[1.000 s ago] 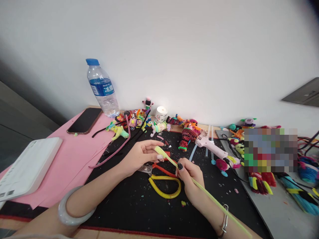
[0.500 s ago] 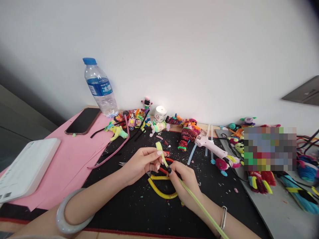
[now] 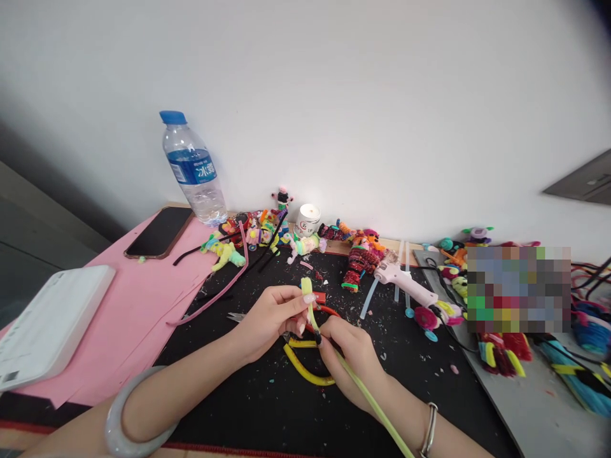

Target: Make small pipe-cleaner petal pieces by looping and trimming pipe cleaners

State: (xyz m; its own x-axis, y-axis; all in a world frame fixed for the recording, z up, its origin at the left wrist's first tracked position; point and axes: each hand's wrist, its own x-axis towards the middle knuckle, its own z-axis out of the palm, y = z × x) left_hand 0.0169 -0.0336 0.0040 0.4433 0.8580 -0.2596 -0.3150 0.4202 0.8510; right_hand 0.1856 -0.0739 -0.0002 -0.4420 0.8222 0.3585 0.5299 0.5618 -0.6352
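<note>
My left hand (image 3: pixel 274 315) pinches the upper end of a pale yellow-green pipe cleaner (image 3: pixel 367 397), which bends upward over my fingers. My right hand (image 3: pixel 351 353) grips the same pipe cleaner just below, its fingers closed around it. The long tail runs down to the right along my right forearm. Both hands hover over a black mat (image 3: pixel 258 407). Under them lie a yellow looped pipe cleaner (image 3: pixel 303 369) and red-handled pliers (image 3: pixel 329 310), partly hidden by the hands.
A water bottle (image 3: pixel 193 172), a phone (image 3: pixel 160 232) on pink paper (image 3: pixel 128 305) and a white box (image 3: pixel 50 324) are at the left. Small pipe-cleaner figures (image 3: pixel 356 257), a candle (image 3: pixel 307 219) and a pink glue gun (image 3: pixel 405 283) line the back. More coloured craft pieces (image 3: pixel 501 353) lie at the right.
My hands have drawn close together. The pipe cleaner's upper end went from lying flat to bent upright over my left fingers, and my right hand slid up along it toward the left.
</note>
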